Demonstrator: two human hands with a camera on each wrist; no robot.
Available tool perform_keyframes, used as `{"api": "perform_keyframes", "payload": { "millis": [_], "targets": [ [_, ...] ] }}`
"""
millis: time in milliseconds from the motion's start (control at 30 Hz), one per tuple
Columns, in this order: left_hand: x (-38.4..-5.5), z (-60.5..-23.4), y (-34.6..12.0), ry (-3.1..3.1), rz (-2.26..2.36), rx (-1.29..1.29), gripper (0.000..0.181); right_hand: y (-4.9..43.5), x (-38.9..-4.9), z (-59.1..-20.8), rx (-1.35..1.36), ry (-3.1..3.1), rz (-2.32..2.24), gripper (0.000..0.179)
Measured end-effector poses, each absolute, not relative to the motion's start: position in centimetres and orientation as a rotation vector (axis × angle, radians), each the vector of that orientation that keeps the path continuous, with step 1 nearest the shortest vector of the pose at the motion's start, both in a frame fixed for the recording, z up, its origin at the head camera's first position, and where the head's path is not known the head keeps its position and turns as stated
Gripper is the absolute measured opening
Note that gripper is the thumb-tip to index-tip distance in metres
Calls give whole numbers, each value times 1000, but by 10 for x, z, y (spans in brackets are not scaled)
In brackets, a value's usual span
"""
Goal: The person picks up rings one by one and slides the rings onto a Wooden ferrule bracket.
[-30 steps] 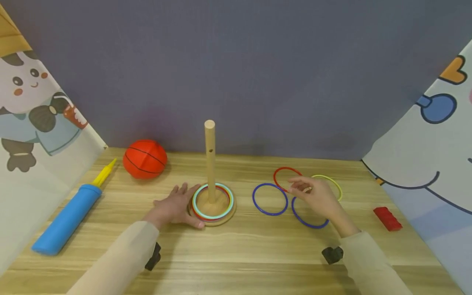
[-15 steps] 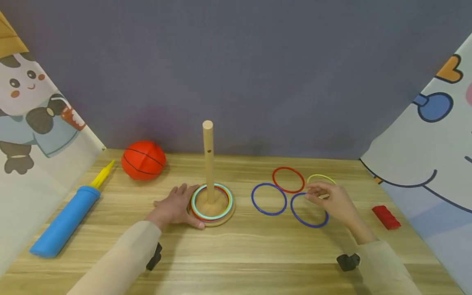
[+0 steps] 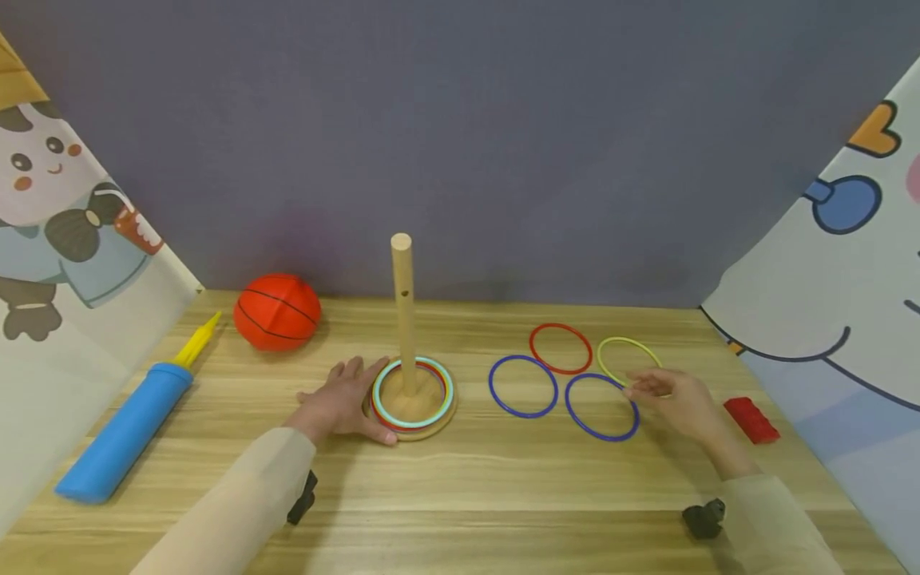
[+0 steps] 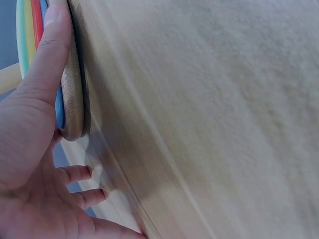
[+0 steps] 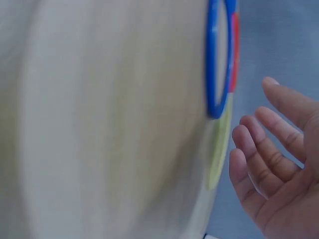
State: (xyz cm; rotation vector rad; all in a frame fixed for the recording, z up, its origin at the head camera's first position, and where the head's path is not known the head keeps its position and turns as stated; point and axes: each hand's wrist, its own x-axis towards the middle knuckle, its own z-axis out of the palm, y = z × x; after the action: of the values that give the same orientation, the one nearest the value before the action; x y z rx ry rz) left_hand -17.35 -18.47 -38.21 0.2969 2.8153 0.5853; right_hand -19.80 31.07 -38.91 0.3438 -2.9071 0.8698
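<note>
The right hand point(image 3: 678, 401), grip loosely spread, could snag the nearer blue ring point(image 3: 608, 438), so close at seven o'clock from the yellow ring point(image 3: 623, 339).

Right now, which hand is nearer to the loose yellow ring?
Right. The right hand is just above the near edge of the yellow ring; the left hand is well to its left, at the wooden stand.

The wood-grained bench point(image 3: 489, 487) carries a blue-and-yellow cylindrical hand pump point(image 3: 132, 427), a red black-lined ball point(image 3: 277, 312) and a round-based wooden post stand point(image 3: 406, 319). Right of these lie two thin blue rings point(image 3: 529, 417), a thin red ring point(image 3: 553, 324), a thin yellow ring point(image 3: 622, 339) and a small red block point(image 3: 751, 420).
</note>
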Motion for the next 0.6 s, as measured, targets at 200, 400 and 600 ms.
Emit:
{"api": "perform_keyframes", "payload": {
  "millis": [200,400,600],
  "targets": [
    [-173,-382,-185,2806,604,283,124,320,-203,-403,264,-3010,784,40],
    [-172,-380,-184,2789,607,260,125,319,-205,-402,270,-3033,754,35],
    [-171,-379,-183,2771,612,249,125,315,-207,-401,265,-3049,754,28]
  ]
}}
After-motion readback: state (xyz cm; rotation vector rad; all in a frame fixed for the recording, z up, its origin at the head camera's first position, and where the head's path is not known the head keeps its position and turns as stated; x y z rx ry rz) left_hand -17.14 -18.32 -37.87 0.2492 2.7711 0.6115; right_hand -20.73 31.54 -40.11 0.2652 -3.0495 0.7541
